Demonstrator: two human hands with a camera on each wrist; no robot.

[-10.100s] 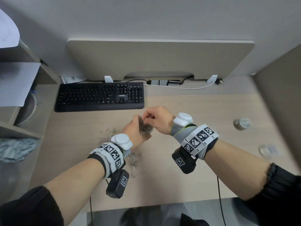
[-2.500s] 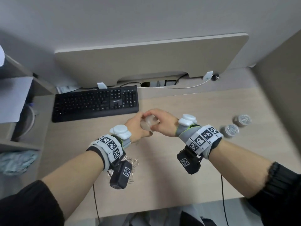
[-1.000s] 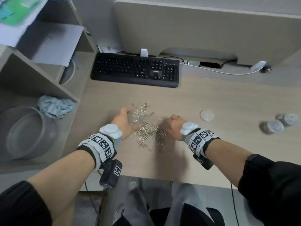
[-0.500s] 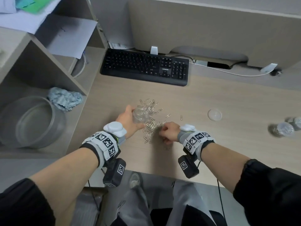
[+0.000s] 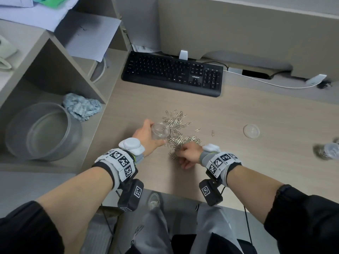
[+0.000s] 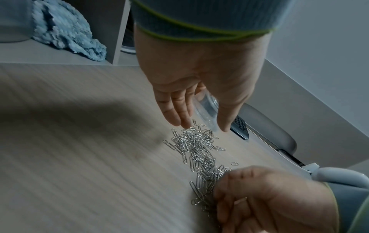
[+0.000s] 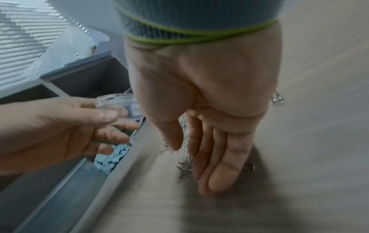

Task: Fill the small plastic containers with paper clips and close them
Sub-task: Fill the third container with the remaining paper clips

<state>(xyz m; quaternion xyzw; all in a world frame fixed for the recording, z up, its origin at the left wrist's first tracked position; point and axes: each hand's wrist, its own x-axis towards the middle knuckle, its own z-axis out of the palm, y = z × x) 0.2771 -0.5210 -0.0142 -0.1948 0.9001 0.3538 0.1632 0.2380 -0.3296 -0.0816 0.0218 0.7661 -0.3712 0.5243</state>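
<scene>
Item: clear plastic container [image 5: 160, 130], small, round, lidless, empty to the eye. Held in the left hand [image 5: 146, 137], thumb and fingers wrapped round its wall, just above the desk [image 5: 256, 162] at the left edge of the clip pile.

Item: paper clips [image 5: 177, 132], thin silver wire, heaped and scattered between the two hands. A stray clip [image 5: 212, 133] lies off to the right hand's far side.

Item: right hand [image 5: 189, 153], knuckles up on the near end of the pile. The head view shows curled fingers; the left wrist view shows them bunched over clips [image 6: 201, 186]; the right wrist view shows the fingers [image 7: 221, 165] long and close together, raking the clips, so a firm pinch cannot be told.

Item: lid [image 5: 251, 131], flat clear disc, well right of the right hand; seen in the head view only.

Item: filled container [image 5: 328, 152], blurred, further right.

Item: blue cloth [image 5: 81, 109], crumpled and fuzzy, left of the left hand on a shelf; the wrist views show its nap.

Item: black keyboard [image 5: 172, 74], beyond both hands.
</scene>
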